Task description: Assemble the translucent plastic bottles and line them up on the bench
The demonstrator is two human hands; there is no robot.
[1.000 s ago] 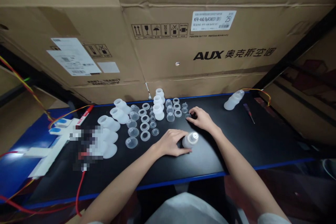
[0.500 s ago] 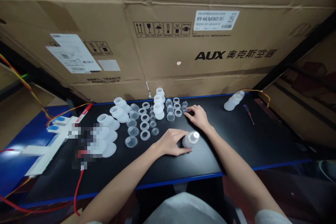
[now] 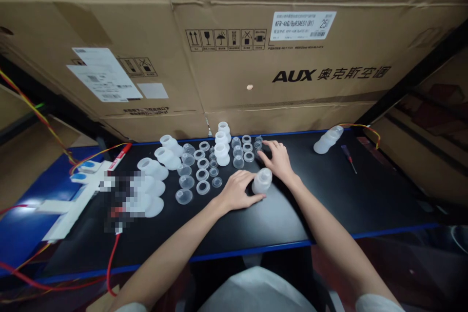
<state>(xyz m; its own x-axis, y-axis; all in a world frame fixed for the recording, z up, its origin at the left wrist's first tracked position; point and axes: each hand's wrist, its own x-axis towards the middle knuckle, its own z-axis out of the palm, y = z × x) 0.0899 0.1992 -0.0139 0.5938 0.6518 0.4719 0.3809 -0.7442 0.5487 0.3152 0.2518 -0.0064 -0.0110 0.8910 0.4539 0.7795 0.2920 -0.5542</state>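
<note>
My left hand [image 3: 239, 191] curls around a translucent white bottle [image 3: 261, 184] with a rounded top, thumb on its near side and fingers behind it. Just beyond the bottle, my right hand [image 3: 277, 160] reaches to a short column of small clear discs [image 3: 258, 145]; its thumb and index finger are apart beside them. Left of those discs are several ring collars [image 3: 248, 157] and clear dome caps [image 3: 238, 161]. Further left, a row of white open-necked bottles [image 3: 222, 154] stands by more small discs [image 3: 217, 182], ring collars [image 3: 203, 187] and dome caps [image 3: 184, 197].
More white bottles [image 3: 155, 206] lie at the left, partly blurred out, near a white power strip [image 3: 75, 200] and red cables [image 3: 109, 265]. At the back right are a capped bottle [image 3: 328, 140] and a screwdriver [image 3: 349, 158]. A large cardboard box [image 3: 226, 97] walls off the back.
My left hand and the bottle have shifted slightly away from me, and the bottle's top now looks rounded and translucent. My right thumb and index finger have spread a little by the discs.
</note>
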